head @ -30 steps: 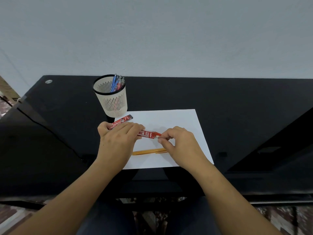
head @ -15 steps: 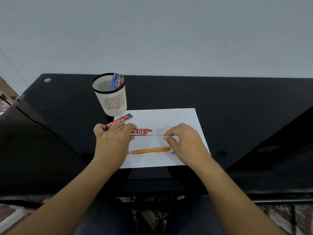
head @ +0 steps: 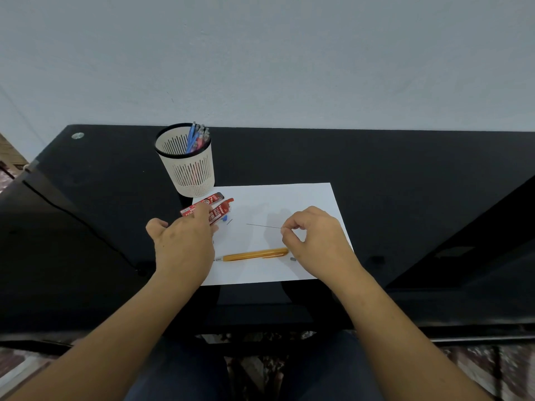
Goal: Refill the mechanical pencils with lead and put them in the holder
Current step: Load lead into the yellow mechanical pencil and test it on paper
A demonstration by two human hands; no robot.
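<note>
Over the paper [head: 304, 198], we are pinching the lead [head: 263, 226] in our right grip [head: 314, 241], left grip [head: 185, 246] flat on the lead case [head: 222, 209], probably needing a gentle, straight feed into the orange pencil [head: 252, 255].

Orange pencil [head: 254, 254] lying flat, thin lead [head: 262, 226] pinched, slotted holder [head: 191, 175] upright

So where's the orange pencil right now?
In the head view, the orange pencil lies flat on the white paper, near its front edge, between the left hand and the right hand.
</note>
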